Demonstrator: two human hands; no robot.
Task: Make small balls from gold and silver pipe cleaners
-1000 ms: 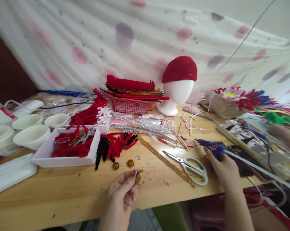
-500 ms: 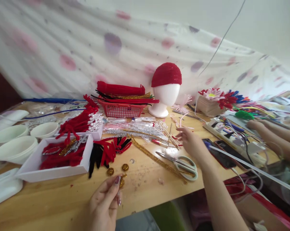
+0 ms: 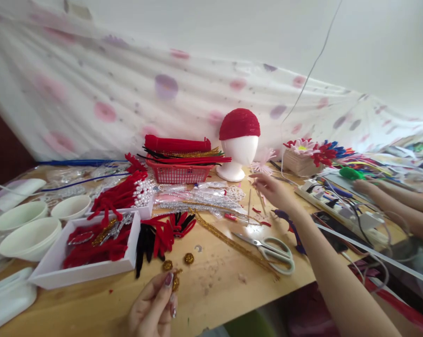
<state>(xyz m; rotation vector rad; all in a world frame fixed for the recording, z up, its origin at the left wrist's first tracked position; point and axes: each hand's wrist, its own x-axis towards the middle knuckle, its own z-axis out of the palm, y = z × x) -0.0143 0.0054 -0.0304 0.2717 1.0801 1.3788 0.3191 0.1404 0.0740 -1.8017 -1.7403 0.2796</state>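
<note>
At the near edge of the wooden worktop (image 3: 215, 290), the left hand (image 3: 151, 309) is pinching a small gold glitter ball (image 3: 175, 282) between the thumb and the fingertips (image 3: 168, 279); the ball is sitting right at the tips, just above the painted nails, with the fingers closed narrowly on it. Two more gold balls (image 3: 178, 262) are lying on the worktop just beyond that hand, near a bunch of black and red pipe cleaners (image 3: 160, 234).

The right hand (image 3: 273, 192) is reaching out over the middle of the worktop towards its far edge, fingers stretched forward and loosely spread, holding nothing that can be made out. Thin wooden sticks (image 3: 255, 203) are lying just beneath it, though whether the fingertips are touching them cannot be told. A blue glue gun (image 3: 290, 227) is lying beside the forearm, and scissors (image 3: 271, 248) with pale green handles are resting nearer the front edge, next to a long gold glitter stem (image 3: 229, 241).

Further back, a white foam head (image 3: 237, 152) wearing a red cap is standing beside a red basket (image 3: 178, 173). A white tray (image 3: 81, 267) of red pieces and white bowls (image 3: 29, 229) are sitting towards the left edge. At the right edge, another person's arm (image 3: 394, 201) is lying across a power strip (image 3: 338, 201)
</note>
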